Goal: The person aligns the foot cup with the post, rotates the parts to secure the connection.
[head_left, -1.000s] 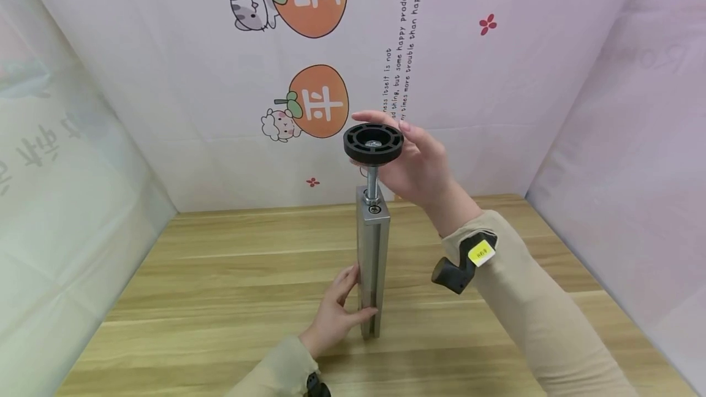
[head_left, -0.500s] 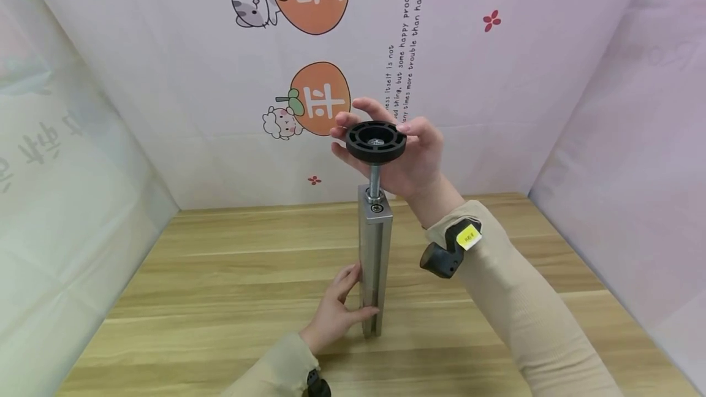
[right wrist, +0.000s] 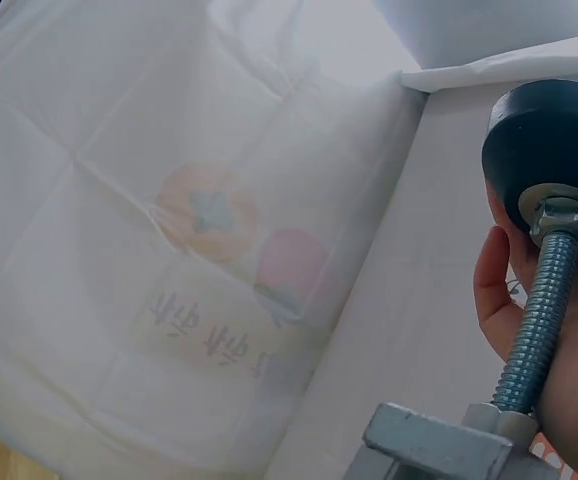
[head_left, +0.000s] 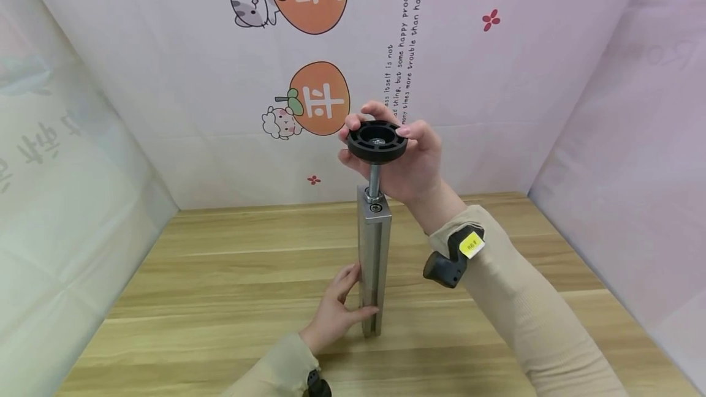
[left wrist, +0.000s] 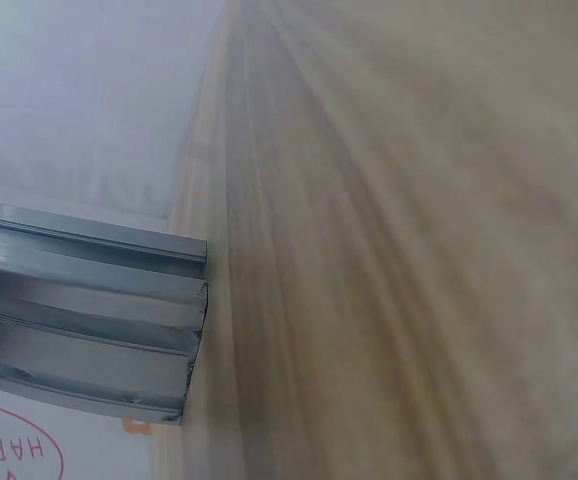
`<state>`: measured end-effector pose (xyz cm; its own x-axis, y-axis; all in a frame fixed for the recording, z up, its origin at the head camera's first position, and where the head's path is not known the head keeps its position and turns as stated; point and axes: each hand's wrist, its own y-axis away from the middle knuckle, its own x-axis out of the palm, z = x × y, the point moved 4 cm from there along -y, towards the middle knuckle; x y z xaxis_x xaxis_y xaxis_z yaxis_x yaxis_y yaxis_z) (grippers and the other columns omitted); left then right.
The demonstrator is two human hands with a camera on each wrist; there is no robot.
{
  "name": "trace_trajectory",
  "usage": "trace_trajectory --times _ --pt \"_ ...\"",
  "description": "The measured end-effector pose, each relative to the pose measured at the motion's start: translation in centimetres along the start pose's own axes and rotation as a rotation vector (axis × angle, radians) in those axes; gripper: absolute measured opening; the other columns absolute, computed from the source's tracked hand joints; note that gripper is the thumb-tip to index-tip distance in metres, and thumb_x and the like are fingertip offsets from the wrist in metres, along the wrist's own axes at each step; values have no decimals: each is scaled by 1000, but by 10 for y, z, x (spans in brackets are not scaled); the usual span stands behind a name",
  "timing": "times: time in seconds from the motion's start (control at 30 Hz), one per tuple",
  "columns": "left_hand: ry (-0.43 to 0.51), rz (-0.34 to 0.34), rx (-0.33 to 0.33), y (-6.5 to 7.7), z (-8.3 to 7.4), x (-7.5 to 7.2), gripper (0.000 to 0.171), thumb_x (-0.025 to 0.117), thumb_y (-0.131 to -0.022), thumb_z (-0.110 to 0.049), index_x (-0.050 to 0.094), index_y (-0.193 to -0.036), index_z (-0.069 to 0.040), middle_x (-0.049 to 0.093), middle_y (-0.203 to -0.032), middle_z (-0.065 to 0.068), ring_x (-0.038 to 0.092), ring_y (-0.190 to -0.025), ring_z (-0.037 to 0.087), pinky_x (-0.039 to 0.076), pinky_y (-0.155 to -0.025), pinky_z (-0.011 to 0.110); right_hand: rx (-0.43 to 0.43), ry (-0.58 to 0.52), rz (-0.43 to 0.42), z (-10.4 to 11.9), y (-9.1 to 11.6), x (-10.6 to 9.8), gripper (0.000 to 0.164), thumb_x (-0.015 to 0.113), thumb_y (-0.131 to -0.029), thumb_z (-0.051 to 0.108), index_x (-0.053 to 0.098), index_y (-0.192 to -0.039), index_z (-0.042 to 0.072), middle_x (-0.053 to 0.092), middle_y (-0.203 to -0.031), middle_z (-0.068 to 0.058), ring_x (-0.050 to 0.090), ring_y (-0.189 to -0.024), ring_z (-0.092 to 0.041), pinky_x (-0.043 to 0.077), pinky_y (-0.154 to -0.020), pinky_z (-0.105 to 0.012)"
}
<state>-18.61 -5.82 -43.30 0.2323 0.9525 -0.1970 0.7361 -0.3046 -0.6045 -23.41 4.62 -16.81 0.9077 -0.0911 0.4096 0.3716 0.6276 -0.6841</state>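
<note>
A silver aluminium post (head_left: 374, 268) stands upright on the wooden table (head_left: 220, 280), near the middle of the scene. Out of its top end rises a threaded rod (head_left: 374, 180), and on the rod sits a round black foot disc (head_left: 377, 140), lying flat with its ribbed hollow side up.

The right hand (head_left: 410, 161) is up at the disc. Its grip is wrapped round the disc's rim: fingertips curl over the far and right edge, the thumb comes round the left side, and the palm lies behind and below the disc on the right of the rod. So the disc sits inside the grip, with the rod running down just left of the palm. In the right wrist view the thread (right wrist: 534, 325) and a hex nut (right wrist: 561, 216) show under the disc's dark underside (right wrist: 544, 140), with the palm just behind them.

The left hand (head_left: 336, 311) holds the post low down, near the table. Its grip is narrow: fingers lie along the post's left face and the thumb crosses the near face. The left wrist view shows the post's grooved bottom end (left wrist: 89, 320) meeting the table (left wrist: 389, 250).
</note>
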Motion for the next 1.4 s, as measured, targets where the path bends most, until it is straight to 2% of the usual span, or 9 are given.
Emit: trace_trajectory --times 0.1,0.2,0.33,0.47,0.6,0.83,0.97,1.2,1.4 --pt "5 3 12 0 1 1 91 74 -76 5 27 -149 -24 41 -138 -4 41 -121 2 36 -105 17 -17 -12 3 0 1 0 30 52 -77 13 61 -105 9 53 -102 -9 49 -104 -21 44 -89 -32" --pt "-4 3 58 0 2 1 94 74 -75 7 24 -150 -22 41 -138 -5 41 -121 2 36 -106 17 -29 6 -6 1 1 -1 28 52 -77 12 60 -104 9 52 -103 -8 49 -105 -21 45 -90 -32" --pt "-14 0 108 -2 1 2 99 74 -72 11 22 -150 -21 40 -139 -3 40 -122 4 36 -106 18 -65 141 -37 2 3 -3 24 54 -79 16 60 -102 12 52 -104 -5 47 -108 -20 45 -90 -30" --pt "2 -3 73 -2 0 1 100 74 -72 11 23 -150 -26 40 -139 -6 40 -123 2 34 -107 17 -115 293 -59 5 6 -5 21 56 -81 19 61 -101 13 51 -105 -3 45 -112 -21 43 -88 -30" --pt "-2 -3 46 -1 0 1 96 73 -75 8 23 -150 -25 41 -137 -4 40 -122 2 34 -107 17 -148 392 -62 7 9 -6 19 54 -84 19 61 -101 14 49 -108 -4 44 -115 -24 42 -86 -29" --pt "-12 1 15 -1 3 0 89 74 -76 5 28 -149 -19 43 -136 4 41 -121 2 35 -106 17 -199 485 -102 10 12 -5 15 58 -88 21 64 -99 13 51 -108 -5 47 -115 -24 49 -87 -28" --pt "-8 7 25 -1 3 1 90 74 -76 5 27 -149 -18 42 -137 3 41 -122 3 36 -106 17 -239 579 -162 13 15 1 14 56 -87 12 67 -95 12 52 -105 -5 50 -114 -27 50 -90 -29" --pt "-15 11 73 0 3 2 93 73 -75 8 24 -150 -18 41 -138 2 41 -121 4 36 -107 18 -278 844 -266 15 18 12 28 47 -83 3 69 -93 18 52 -100 -1 52 -113 -27 51 -91 -28" --pt "-1 12 70 0 3 3 93 73 -76 7 23 -150 -17 41 -137 -1 41 -121 4 37 -106 20 -298 1037 -356 17 20 19 29 53 -81 2 70 -88 24 51 -99 1 52 -114 -28 51 -92 -27"
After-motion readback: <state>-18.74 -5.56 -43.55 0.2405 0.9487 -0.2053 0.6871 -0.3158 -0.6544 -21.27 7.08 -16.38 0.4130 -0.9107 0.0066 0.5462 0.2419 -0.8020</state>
